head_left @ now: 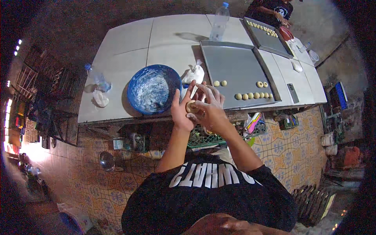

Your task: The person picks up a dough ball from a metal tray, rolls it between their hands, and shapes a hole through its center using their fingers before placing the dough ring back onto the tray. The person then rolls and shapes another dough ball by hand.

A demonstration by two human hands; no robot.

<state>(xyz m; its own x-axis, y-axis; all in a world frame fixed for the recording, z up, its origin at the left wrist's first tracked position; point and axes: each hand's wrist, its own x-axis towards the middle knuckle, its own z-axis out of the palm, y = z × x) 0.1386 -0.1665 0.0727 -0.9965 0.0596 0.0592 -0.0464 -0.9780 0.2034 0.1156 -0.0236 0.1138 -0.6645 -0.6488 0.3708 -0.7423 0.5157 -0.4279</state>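
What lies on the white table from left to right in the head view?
Crumpled white wrapper → blue bowl → white bag → near metal tray with dough pieces → dark remote-like object.

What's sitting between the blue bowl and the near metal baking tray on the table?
In the head view, a crumpled white plastic bag lies between the blue bowl and the near baking tray.

**Black tee, bare forearms**

The person wears a black short-sleeved T-shirt (207, 196) with large white block lettering across the chest. Both forearms are bare from the sleeves down. No gloves, rings or watch show on the left hand (181, 111) or right hand (211, 107).
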